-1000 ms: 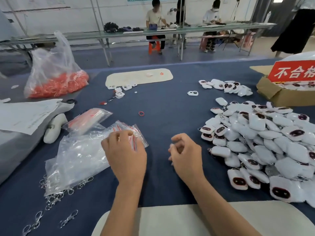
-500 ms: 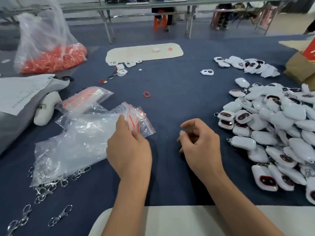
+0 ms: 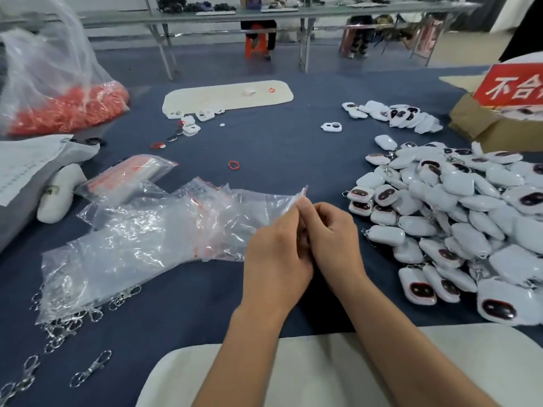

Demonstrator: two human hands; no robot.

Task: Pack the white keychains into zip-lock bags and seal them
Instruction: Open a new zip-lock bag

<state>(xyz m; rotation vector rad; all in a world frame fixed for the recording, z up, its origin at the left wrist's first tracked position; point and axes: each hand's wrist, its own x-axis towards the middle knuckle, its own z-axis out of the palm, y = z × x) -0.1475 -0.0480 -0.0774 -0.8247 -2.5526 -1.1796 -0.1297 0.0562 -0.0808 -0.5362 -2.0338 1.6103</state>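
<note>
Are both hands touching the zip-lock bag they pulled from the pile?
Touching. The head view shows the left hand and right hand pinching the zip-lock bag at its corner.

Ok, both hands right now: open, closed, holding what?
Left hand: closed, pinching the top edge of a zip-lock bag.
Right hand: closed, pinching the same edge of that bag.

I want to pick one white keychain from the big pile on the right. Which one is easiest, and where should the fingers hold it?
Probably the white keychain at the pile's left edge, nearest the right hand. It lies flat on the blue cloth with nothing on top. Come from the left and pinch its long sides; its metal clasp pointing left is another likely hold.
</note>
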